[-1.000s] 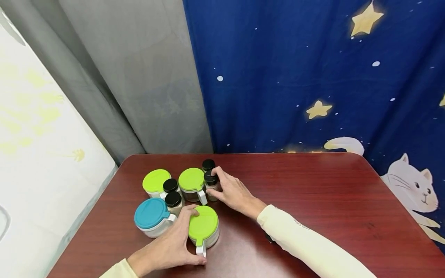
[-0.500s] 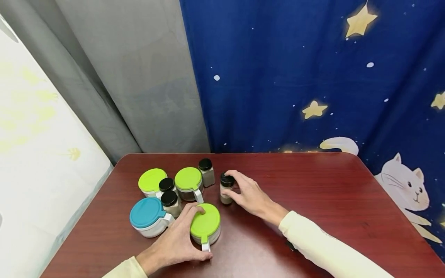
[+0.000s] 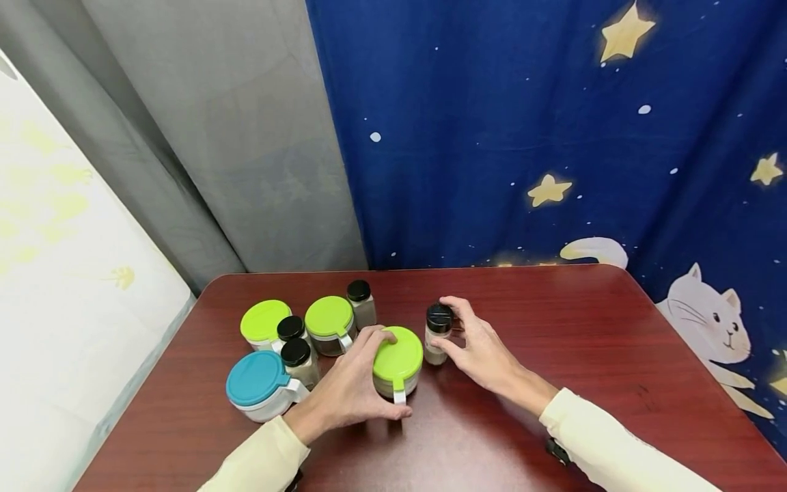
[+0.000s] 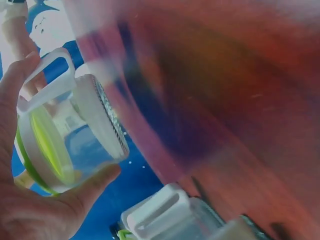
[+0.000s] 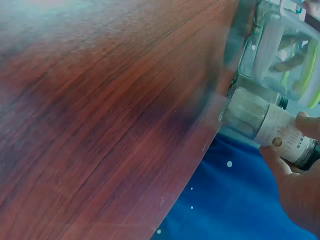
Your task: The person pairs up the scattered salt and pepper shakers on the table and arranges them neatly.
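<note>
Two curtains fill the far side, a blue curtain [image 3: 461, 137] printed with stars and a cat on the right and a grey curtain [image 3: 246, 137] on the left. White fabric [image 3: 67, 294] with yellow print stands along the left. Next in size comes the reddish-brown table [image 3: 615, 328], with two arms in cream sleeves [image 3: 609, 437] reaching over it from the near side. The left hand [image 3: 353, 386] is spread fairly wide, curved round a lime-lidded jar [image 3: 398, 355] near the middle of the group, fingers at the lid and thumb by the white handle, which points near. The right hand [image 3: 486, 355] is set narrower, pinching a black-capped shaker [image 3: 436, 342] between fingers and thumb, just right of that jar. Whether either held thing touches the table, I cannot tell. To the left sit a blue-lidded jar [image 3: 255, 379], nearest, and two other lime-lidded jars, the left one [image 3: 266, 321] and the middle one [image 3: 328, 318], farther off. Smallest are three more black-capped bottles: a near one [image 3: 298, 355] and a second one [image 3: 291, 328] between those jars, and a far one [image 3: 360, 301] just beyond the middle jar's right side.
</note>
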A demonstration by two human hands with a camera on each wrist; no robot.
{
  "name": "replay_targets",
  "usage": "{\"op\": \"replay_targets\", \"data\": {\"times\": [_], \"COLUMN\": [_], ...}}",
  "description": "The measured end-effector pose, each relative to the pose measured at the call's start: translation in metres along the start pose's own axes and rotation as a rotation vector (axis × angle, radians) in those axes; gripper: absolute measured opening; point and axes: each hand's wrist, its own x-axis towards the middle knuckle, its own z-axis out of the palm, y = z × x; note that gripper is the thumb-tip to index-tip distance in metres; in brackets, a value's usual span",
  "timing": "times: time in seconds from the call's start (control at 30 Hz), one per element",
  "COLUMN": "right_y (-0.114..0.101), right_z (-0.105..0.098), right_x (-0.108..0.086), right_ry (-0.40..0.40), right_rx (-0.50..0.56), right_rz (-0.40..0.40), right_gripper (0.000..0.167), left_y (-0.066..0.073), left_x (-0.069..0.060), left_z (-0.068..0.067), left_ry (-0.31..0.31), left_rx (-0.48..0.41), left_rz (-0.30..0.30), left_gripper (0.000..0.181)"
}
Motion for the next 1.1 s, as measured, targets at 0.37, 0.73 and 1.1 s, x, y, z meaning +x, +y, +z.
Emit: {"op": "replay_targets", "data": {"times": [0.37, 0.73, 1.1], "right_y": [0.006, 0.025, 0.045], "right_z": [-0.025, -0.063, -0.102], "right_x": [-0.008, -0.014, -0.013], "right_ry": [0.066, 0.106, 0.139], "right_rx": [-0.072, 0.014, 0.018], "right_rz": [0.03, 0.142, 0.205], "right_gripper": [0.077, 0.063, 0.061], "left_y": [0.008, 0.022, 0.042], "left_x": [0.046, 0.083, 0.132], "left_z": [0.016, 0.046, 0.065], "left_ry": [-0.081, -0.127, -0.164], "left_rx": [-0.027, -0.085, -0.08], "left_rz": [-0.012, 0.011, 0.02], "left_gripper": [0.096, 0.096, 0.096]}}
